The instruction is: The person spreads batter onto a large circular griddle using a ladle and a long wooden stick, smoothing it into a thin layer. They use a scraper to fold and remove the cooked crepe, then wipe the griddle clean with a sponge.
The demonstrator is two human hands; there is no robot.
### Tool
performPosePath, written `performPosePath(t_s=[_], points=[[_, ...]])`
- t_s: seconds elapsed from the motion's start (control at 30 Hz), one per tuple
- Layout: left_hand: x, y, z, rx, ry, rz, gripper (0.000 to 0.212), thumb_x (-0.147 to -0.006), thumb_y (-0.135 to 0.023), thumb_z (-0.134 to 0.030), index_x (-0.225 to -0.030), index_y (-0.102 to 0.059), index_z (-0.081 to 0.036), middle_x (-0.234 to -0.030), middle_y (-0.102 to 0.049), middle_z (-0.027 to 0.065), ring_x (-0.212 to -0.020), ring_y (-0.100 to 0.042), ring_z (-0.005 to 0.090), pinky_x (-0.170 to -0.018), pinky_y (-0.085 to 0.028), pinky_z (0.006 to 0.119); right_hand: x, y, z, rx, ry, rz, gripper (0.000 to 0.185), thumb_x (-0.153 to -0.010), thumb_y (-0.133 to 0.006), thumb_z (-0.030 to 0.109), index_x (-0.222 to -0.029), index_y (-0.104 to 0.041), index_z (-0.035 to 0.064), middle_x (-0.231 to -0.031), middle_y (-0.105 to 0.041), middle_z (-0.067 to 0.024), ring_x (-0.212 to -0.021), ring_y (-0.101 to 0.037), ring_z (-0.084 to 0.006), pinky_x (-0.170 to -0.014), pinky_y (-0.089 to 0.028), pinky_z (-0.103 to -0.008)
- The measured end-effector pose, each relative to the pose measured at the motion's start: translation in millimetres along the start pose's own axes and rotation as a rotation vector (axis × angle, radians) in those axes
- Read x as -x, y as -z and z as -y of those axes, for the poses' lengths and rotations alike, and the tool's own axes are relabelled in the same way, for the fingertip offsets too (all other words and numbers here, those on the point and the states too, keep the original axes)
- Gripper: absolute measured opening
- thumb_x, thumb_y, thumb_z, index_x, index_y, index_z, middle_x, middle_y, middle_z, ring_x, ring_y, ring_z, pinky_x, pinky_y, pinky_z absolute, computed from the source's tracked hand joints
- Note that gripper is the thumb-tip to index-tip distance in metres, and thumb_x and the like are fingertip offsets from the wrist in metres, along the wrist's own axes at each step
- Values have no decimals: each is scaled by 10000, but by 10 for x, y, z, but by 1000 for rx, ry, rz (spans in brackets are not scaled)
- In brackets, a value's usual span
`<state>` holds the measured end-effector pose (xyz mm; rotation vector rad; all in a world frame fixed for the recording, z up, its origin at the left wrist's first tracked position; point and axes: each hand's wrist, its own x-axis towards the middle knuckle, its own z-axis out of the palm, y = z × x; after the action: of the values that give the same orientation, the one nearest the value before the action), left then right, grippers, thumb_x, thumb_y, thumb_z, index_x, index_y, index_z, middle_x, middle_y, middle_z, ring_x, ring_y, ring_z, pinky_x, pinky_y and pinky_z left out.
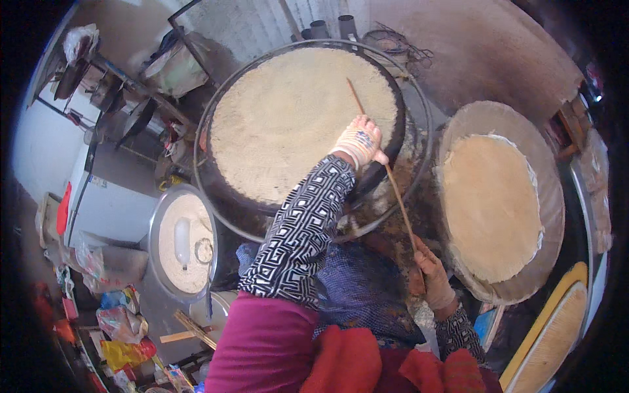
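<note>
A large round griddle carries a wide, thin, pale flatbread that covers most of its top. Over the flatbread's right side, my left hand in a striped fingerless-looking glove grips a long thin wooden stick. The stick slants across the griddle's rim, its thin tip pointing away from me. Lower right, my right hand holds the stick's near end, where a flat brown part shows beside the fingers. Exactly how that part joins the stick is hidden by the hand.
To the right, a cloth-lined round tray holds a tan flatbread. A metal basin of pale batter or meal stands left, with a ladle in it. Round boards lean at lower right. Wood sticks lie lower left.
</note>
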<state>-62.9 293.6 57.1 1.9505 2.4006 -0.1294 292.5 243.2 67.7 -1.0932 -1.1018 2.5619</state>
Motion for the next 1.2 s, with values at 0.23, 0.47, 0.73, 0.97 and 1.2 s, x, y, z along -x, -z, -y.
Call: performPosePath(t_s=[0.23,0.47,0.73,0.97,1.2], points=[[956,-175,1076,71,186,-139,848,-672,-707,-591,-1237,-559,24,-1349,-495,227,-1354,-362,381,-1152,-253,451,-558,-625,-76,140,-94,189,531,-946,-586,233,-1432,-430,86,-567,-435,48,-422,-382,-55,-389,-286,-221],[2274,-483,1389,43,339,-289,930,-591,-730,-590,-1253,-500,22,-1309,-511,230,-1306,-405,404,-1114,-309,470,-565,-1042,-415,357,-139,258,525,-907,-634,173,-1394,-480,52,-724,-554,12,-505,-472,-40,-434,-364,-209],[3573,-322,867,147,399,-317,791,-724,-682,-580,-1180,-519,45,-1253,-525,245,-1186,-473,415,-1051,-330,497,-236,-654,-1002,1137,433,299,555,-845,-696,187,-1363,-517,95,-1003,-703,-157,-831,-706,-244,-767,-540,-326],[4005,-925,946,-52,477,-136,605,-869,-589,-415,-1321,-482,-29,-1390,-454,174,-1365,-328,358,-1146,-172,537,-318,176,-495,1538,709,-96,494,-848,-691,332,-1319,-565,253,-795,-667,-197,-708,-648,-398,-666,-528,-442],[3293,-975,-63,-43,525,-119,454,-730,-704,-462,-974,-616,-90,-1014,-587,114,-1067,-523,305,-1087,-281,500,-184,436,-73,563,483,-315,468,-899,-661,136,-1345,-538,67,-1097,-671,-106,-966,-627,-201,-866,-496,-326]])
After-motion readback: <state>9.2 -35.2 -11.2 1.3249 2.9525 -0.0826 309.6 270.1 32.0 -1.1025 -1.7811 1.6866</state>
